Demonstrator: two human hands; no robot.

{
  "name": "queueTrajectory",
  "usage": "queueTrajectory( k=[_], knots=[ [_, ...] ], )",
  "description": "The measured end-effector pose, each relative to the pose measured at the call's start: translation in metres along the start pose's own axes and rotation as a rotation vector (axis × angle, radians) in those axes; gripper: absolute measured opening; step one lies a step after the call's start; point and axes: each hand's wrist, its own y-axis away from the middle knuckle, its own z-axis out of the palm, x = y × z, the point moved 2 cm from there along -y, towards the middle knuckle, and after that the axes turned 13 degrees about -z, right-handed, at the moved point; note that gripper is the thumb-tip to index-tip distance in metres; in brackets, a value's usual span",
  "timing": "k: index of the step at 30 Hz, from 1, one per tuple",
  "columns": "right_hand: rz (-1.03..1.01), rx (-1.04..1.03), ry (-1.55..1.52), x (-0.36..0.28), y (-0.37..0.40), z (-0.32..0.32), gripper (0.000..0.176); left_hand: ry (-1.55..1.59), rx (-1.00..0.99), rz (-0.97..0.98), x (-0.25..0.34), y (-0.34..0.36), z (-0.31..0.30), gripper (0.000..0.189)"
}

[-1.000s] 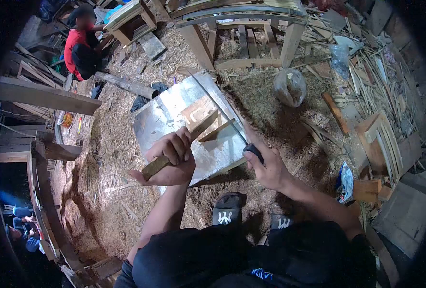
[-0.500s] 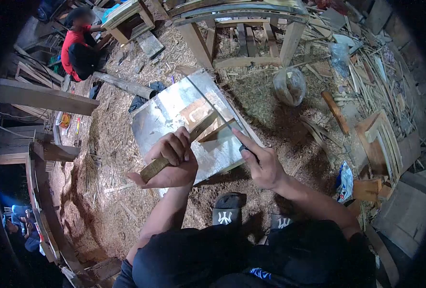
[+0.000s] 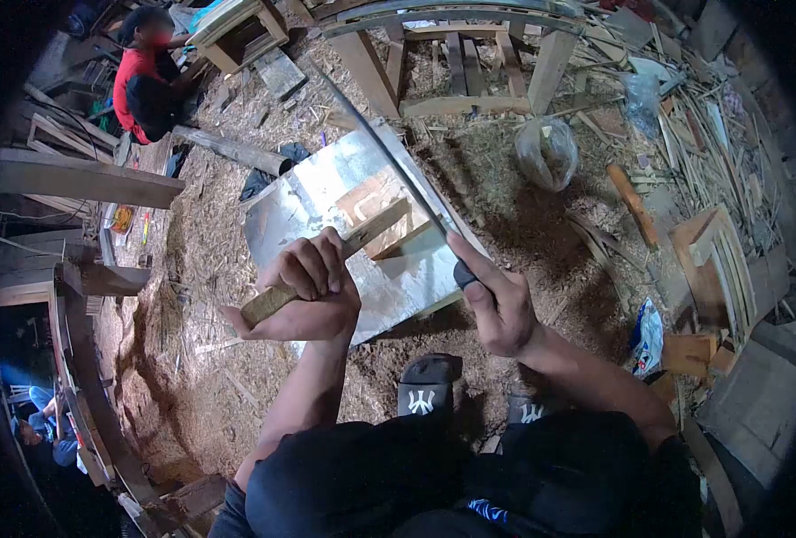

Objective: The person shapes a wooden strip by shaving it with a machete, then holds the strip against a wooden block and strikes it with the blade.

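The stick (image 3: 380, 226) is in your left hand (image 3: 304, 291), its far end slanting up over the shiny sheet-metal block (image 3: 308, 202) in front of your knees. Your fingers are curled tight round its lower half, knuckles up and thumb spread off to the side. Your right hand (image 3: 496, 309) is closed round the dark handle of the long knife (image 3: 384, 157), one finger laid forward along it. The blade is lifted high and points away over the block.

The main danger, as I judge it, is your left knuckles. They sit close under the line of the blade, and little bare stick shows beyond them. A stroke that lands short or skids down the grain could run straight into those fingers. Whether the stick's tip actually rests on the block I cannot tell. If it hangs free, a blow could knock it down or twist it in your grip, and the edge would wander.

The metal looks slick, so a blade that slips off the wood could glance towards your sandal (image 3: 425, 394) just below. The finger stretched along the handle could slide forward onto the edge on a hard stop.

The person in red (image 3: 142, 85) sits well apart, beyond the reach of the blade.
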Motion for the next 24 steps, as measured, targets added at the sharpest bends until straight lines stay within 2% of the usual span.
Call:
queueTrajectory(
  k=[1, 3, 4, 8, 10, 13, 14, 16, 18, 20, 21, 23, 24],
  knots=[
    [-0.001, -0.002, -0.003, 0.002, 0.001, 0.004, 0.046, -0.013, -0.005, -0.004, 0.000, -0.001, 0.001, 0.082],
    [0.231, -0.126, 0.009, 0.011, 0.004, 0.016, 0.046, -0.005, -0.032, 0.013, 0.001, -0.003, 0.000, 0.082],
    [0.183, -0.071, 0.000, 0.010, 0.006, 0.017, 0.046, 0.004, -0.058, 0.027, 0.001, -0.004, -0.001, 0.082],
    [0.212, -0.074, 0.004, -0.001, -0.002, 0.006, 0.046, 0.021, -0.086, -0.004, -0.001, -0.002, -0.008, 0.081],
    [0.034, 0.049, -0.032, -0.008, -0.008, 0.001, 0.047, -0.036, -0.135, 0.035, 0.001, -0.003, -0.004, 0.081],
    [0.029, -0.020, 0.043, 0.003, 0.003, 0.007, 0.046, 0.024, -0.129, 0.047, -0.005, -0.004, -0.007, 0.081],
    [0.152, -0.111, 0.013, 0.009, 0.003, 0.014, 0.046, 0.027, -0.133, 0.049, -0.005, -0.003, -0.006, 0.081],
    [0.195, -0.096, -0.006, 0.003, 0.003, 0.011, 0.046, -0.001, -0.028, -0.001, -0.001, -0.002, 0.003, 0.080],
    [0.247, -0.081, -0.033, -0.002, 0.000, 0.009, 0.046, 0.029, -0.034, -0.010, -0.001, -0.006, 0.000, 0.080],
    [0.074, 0.012, 0.019, -0.006, -0.005, 0.004, 0.046, 0.075, -0.029, -0.010, 0.000, -0.004, -0.003, 0.079],
    [0.074, 0.011, 0.017, -0.004, -0.004, 0.005, 0.046, 0.073, -0.028, -0.009, 0.000, -0.005, -0.003, 0.079],
    [-0.146, 0.130, 0.057, -0.001, 0.000, 0.007, 0.046, 0.032, -0.041, -0.004, 0.001, -0.004, -0.001, 0.079],
    [-0.148, 0.131, 0.056, 0.000, 0.002, 0.009, 0.046, 0.032, -0.042, -0.003, 0.001, -0.004, -0.002, 0.079]
  ],
)
